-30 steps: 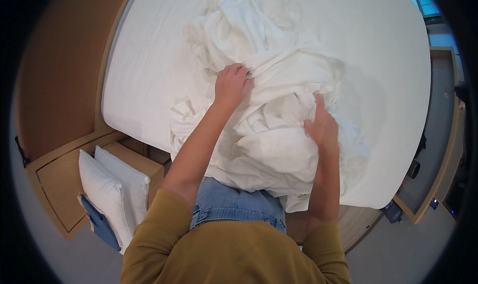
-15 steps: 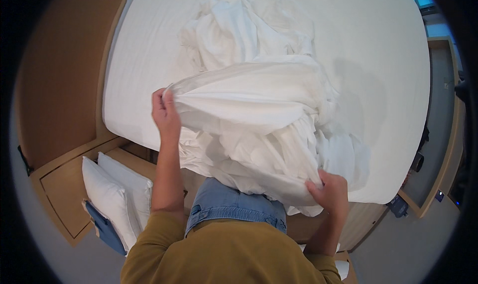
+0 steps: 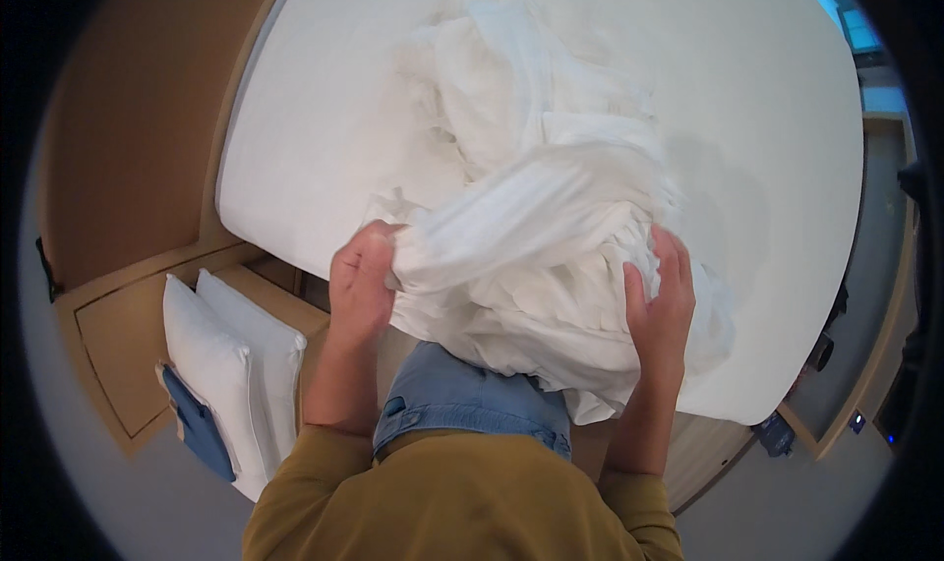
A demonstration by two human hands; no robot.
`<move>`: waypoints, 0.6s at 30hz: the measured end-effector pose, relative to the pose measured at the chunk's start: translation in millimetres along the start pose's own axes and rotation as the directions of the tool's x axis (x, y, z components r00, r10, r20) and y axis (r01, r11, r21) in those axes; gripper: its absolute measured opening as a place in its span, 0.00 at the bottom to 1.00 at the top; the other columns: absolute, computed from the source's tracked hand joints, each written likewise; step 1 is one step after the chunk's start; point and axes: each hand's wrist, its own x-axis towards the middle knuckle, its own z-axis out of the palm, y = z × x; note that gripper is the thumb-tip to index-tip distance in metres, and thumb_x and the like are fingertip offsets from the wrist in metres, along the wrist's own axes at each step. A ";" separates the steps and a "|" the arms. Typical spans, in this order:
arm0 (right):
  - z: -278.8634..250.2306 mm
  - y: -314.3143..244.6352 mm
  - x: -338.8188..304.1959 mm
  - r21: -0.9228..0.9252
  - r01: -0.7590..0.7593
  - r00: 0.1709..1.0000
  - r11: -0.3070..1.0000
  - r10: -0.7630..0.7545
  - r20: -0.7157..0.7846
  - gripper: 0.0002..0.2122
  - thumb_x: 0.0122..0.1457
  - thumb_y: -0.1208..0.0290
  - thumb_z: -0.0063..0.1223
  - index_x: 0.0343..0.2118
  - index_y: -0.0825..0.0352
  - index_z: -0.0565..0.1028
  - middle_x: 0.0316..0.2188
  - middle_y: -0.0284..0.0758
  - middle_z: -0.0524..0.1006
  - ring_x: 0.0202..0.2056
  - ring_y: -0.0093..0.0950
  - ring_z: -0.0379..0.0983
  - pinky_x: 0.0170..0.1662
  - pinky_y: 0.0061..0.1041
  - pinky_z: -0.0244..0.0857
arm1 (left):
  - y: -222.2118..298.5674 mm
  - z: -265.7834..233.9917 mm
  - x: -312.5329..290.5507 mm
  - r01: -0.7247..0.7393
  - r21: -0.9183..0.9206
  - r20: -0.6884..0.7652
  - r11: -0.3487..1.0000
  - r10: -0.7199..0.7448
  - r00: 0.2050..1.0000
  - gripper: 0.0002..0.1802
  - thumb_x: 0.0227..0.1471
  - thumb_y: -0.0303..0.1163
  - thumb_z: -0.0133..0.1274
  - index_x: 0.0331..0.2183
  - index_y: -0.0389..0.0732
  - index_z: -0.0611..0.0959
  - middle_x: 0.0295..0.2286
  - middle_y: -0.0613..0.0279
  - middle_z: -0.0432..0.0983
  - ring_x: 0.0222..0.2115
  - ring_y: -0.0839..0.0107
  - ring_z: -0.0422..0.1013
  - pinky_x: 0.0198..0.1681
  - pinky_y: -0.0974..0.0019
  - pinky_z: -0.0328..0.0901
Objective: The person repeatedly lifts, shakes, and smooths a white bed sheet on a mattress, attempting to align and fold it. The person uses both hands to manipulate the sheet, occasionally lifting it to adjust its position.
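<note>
A large white bed sheet (image 3: pixel 531 217) lies crumpled at the near side of the bed, its folds trailing away toward the far end. My left hand (image 3: pixel 364 276) is closed round a bunched edge of it, and a thick fold stretches from there up to the right. At the heap's right side is my right hand (image 3: pixel 664 295), thumb and fingers apart, resting against the gathered cloth. Parts of the sheet are smeared by motion. The lower folds hang in front of my jeans.
The bed's mattress (image 3: pixel 787 168) has a smooth white cover. A brown headboard (image 3: pixel 138 138) rises on the left. Two white pillows (image 3: pixel 211 364) stand beside a wooden nightstand (image 3: pixel 123 354), with a blue item (image 3: pixel 202 428) against them. A wood-framed panel (image 3: pixel 855 364) is at the right.
My left hand has come inward and lower, still gripping the cloth. My right hand has let go of the near edge and moved up the heap's right side. The stretched sheet has slackened into bunched folds.
</note>
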 end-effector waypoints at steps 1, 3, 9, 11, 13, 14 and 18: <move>3.3 -8.1 7.1 0.036 0.051 0.998 0.998 -0.050 -0.040 0.23 0.51 0.76 0.55 0.52 0.69 0.66 0.49 0.48 0.68 0.50 0.46 0.64 0.51 0.35 0.61 | 7.6 4.0 -5.1 -0.055 0.012 0.101 0.998 0.053 0.993 0.17 0.61 0.37 0.42 0.30 0.33 0.75 0.31 0.61 0.74 0.30 0.78 0.66 0.36 0.73 0.62; 9.3 -23.8 19.8 0.075 0.078 0.994 0.994 -0.072 -0.086 0.24 0.50 0.78 0.54 0.53 0.68 0.65 0.51 0.48 0.67 0.52 0.46 0.62 0.53 0.35 0.60 | 20.3 11.5 -11.4 -0.086 -0.011 0.218 0.996 0.086 0.972 0.19 0.61 0.39 0.41 0.27 0.33 0.73 0.31 0.56 0.74 0.30 0.75 0.67 0.36 0.71 0.62; 18.3 -45.3 41.9 -0.030 0.289 0.950 0.957 -0.291 -0.118 0.22 0.45 0.84 0.51 0.47 0.68 0.70 0.51 0.46 0.68 0.52 0.43 0.63 0.53 0.35 0.59 | 39.6 19.7 -25.7 -0.181 -0.094 0.356 0.979 0.203 0.912 0.19 0.59 0.38 0.43 0.22 0.34 0.70 0.29 0.48 0.76 0.27 0.69 0.67 0.32 0.66 0.63; 20.5 -44.1 42.7 0.008 0.298 0.950 0.955 -0.295 -0.104 0.18 0.44 0.85 0.50 0.41 0.68 0.72 0.47 0.45 0.71 0.49 0.43 0.66 0.52 0.35 0.60 | 40.9 15.5 -27.9 -0.217 -0.113 0.366 0.970 0.244 0.898 0.16 0.57 0.34 0.44 0.22 0.34 0.70 0.28 0.49 0.76 0.26 0.69 0.67 0.32 0.66 0.64; 22.7 -42.1 40.1 0.190 0.262 0.960 0.946 -0.234 -0.156 0.13 0.44 0.86 0.51 0.35 0.68 0.72 0.42 0.44 0.74 0.44 0.42 0.70 0.50 0.34 0.62 | 41.5 9.8 -27.8 -0.233 -0.106 0.333 0.967 0.255 0.908 0.11 0.53 0.30 0.45 0.22 0.35 0.69 0.28 0.50 0.76 0.26 0.70 0.67 0.31 0.67 0.64; 23.4 -41.8 37.1 0.350 0.208 0.969 0.913 -0.142 -0.204 0.11 0.44 0.88 0.51 0.31 0.69 0.70 0.34 0.42 0.76 0.37 0.39 0.72 0.45 0.31 0.64 | 42.1 7.0 -26.6 -0.239 -0.111 0.311 0.965 0.262 0.914 0.09 0.51 0.27 0.46 0.22 0.35 0.69 0.27 0.50 0.76 0.25 0.70 0.67 0.31 0.68 0.64; 13.0 -44.6 20.5 0.592 0.229 0.940 0.773 -0.016 -0.342 0.11 0.43 0.89 0.53 0.30 0.69 0.70 0.32 0.44 0.75 0.35 0.34 0.72 0.42 0.26 0.66 | 43.2 3.2 -14.2 -0.226 0.296 0.197 0.928 0.172 0.965 0.10 0.43 0.29 0.55 0.27 0.38 0.70 0.33 0.51 0.74 0.30 0.69 0.67 0.34 0.69 0.63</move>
